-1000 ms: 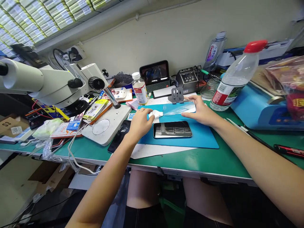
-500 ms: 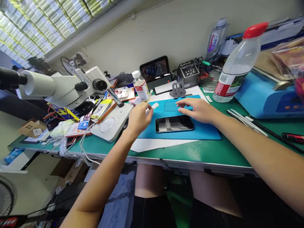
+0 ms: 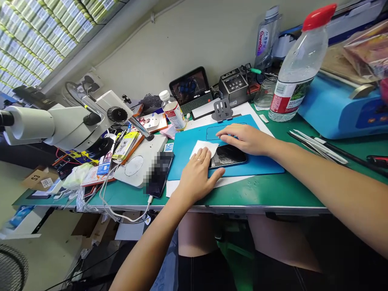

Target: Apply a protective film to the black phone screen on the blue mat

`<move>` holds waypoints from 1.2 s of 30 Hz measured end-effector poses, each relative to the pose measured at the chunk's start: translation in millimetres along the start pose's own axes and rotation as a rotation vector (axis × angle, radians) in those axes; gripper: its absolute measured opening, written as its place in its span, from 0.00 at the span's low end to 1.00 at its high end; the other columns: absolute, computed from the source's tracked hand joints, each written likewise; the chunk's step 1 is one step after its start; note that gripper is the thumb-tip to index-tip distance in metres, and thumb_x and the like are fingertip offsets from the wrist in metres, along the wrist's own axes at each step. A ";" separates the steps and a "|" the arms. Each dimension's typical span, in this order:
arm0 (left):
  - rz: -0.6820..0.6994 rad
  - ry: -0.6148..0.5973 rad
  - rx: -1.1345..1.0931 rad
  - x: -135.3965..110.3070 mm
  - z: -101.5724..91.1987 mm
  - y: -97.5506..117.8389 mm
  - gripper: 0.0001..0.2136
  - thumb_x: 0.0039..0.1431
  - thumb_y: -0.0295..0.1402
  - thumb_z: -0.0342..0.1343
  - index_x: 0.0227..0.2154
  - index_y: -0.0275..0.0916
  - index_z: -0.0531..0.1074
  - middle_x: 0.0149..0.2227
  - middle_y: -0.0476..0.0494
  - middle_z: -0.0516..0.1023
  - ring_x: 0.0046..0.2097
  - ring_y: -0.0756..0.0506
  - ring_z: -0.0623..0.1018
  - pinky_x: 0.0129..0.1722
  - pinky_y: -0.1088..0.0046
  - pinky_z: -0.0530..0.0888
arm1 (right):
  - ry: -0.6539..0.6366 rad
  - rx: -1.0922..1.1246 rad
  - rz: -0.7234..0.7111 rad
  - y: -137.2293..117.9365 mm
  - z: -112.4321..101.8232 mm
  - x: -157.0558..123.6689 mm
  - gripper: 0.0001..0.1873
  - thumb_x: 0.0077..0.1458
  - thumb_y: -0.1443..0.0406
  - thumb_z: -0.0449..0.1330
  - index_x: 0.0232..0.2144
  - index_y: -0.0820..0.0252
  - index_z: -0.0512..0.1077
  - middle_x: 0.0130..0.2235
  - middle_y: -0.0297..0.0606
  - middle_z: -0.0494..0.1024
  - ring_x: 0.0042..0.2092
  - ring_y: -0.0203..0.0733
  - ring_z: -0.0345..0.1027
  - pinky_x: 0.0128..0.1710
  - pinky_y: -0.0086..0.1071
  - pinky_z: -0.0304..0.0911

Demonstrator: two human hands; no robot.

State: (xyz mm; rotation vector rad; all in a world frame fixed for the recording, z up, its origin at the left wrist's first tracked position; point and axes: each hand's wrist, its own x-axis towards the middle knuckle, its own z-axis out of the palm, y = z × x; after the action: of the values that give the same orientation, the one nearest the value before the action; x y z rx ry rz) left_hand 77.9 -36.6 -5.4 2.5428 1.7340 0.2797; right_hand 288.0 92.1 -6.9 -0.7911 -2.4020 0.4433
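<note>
A phone [image 3: 230, 156] with a dark, glossy face lies on a blue mat [image 3: 182, 165]. My left hand [image 3: 198, 171] presses a white wipe [image 3: 203, 145] down over the phone's left end, fingers together and thumb stretched out to the side. Part of the phone is hidden under that hand and the wipe. Just beyond the phone's right part is my right hand [image 3: 239, 136], palm down, open and loosely curved, with nothing seen in it. Whether its fingers touch the phone or the mat, I cannot tell.
Left of the mat lies another phone [image 3: 160, 173] on a white cable, beside a microscope [image 3: 69, 121] and its base. A small bottle [image 3: 174, 113] and a tablet-like screen [image 3: 190, 87] stand behind. A large red-capped bottle [image 3: 291, 81] and tweezers [image 3: 318, 147] are at right.
My left hand has come down and right, laying the wipe from its grip onto the phone. My right hand has shifted slightly left. The camera view has turned a little.
</note>
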 end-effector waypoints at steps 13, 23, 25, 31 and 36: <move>-0.136 0.021 0.020 -7.3 9.1 16.8 0.31 0.72 0.48 0.38 0.65 0.25 0.57 0.69 0.24 0.56 0.72 0.32 0.51 0.69 0.49 0.56 | -0.016 0.036 0.018 8.2 5.3 3.1 0.26 0.67 0.50 0.46 0.50 0.57 0.76 0.50 0.45 0.80 0.53 0.54 0.71 0.54 0.48 0.63; -0.096 -0.040 -0.047 -29.9 2.0 9.7 0.29 0.72 0.46 0.38 0.67 0.30 0.54 0.71 0.29 0.52 0.72 0.36 0.52 0.69 0.51 0.57 | -0.086 -0.015 0.080 3.5 4.7 1.2 0.26 0.67 0.52 0.46 0.52 0.58 0.75 0.53 0.45 0.80 0.53 0.54 0.73 0.52 0.47 0.65; -0.094 -0.017 -0.047 -22.8 3.6 13.0 0.30 0.72 0.47 0.40 0.66 0.29 0.56 0.70 0.27 0.53 0.72 0.34 0.52 0.69 0.50 0.57 | -0.097 -0.026 0.064 3.3 6.2 2.0 0.24 0.66 0.55 0.46 0.52 0.59 0.75 0.51 0.45 0.81 0.51 0.53 0.74 0.51 0.45 0.66; -0.092 0.011 -0.071 -15.1 6.6 24.2 0.31 0.71 0.47 0.41 0.66 0.27 0.55 0.70 0.26 0.54 0.72 0.33 0.52 0.69 0.50 0.57 | -0.080 -0.054 0.087 3.7 2.4 -0.2 0.20 0.63 0.61 0.47 0.48 0.56 0.77 0.39 0.39 0.84 0.43 0.49 0.76 0.45 0.42 0.68; -0.103 -0.024 -0.027 -37.4 0.7 19.2 0.30 0.72 0.45 0.40 0.67 0.28 0.53 0.71 0.28 0.51 0.72 0.35 0.51 0.69 0.51 0.57 | -0.107 -0.088 0.119 3.5 0.7 1.1 0.20 0.63 0.62 0.48 0.47 0.57 0.77 0.42 0.40 0.84 0.43 0.49 0.76 0.45 0.40 0.66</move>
State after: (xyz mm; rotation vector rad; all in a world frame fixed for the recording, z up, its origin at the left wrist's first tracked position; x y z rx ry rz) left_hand 82.4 -78.4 -7.8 2.4180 1.8326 0.2642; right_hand 288.4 95.4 -8.6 -0.9762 -2.4965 0.4389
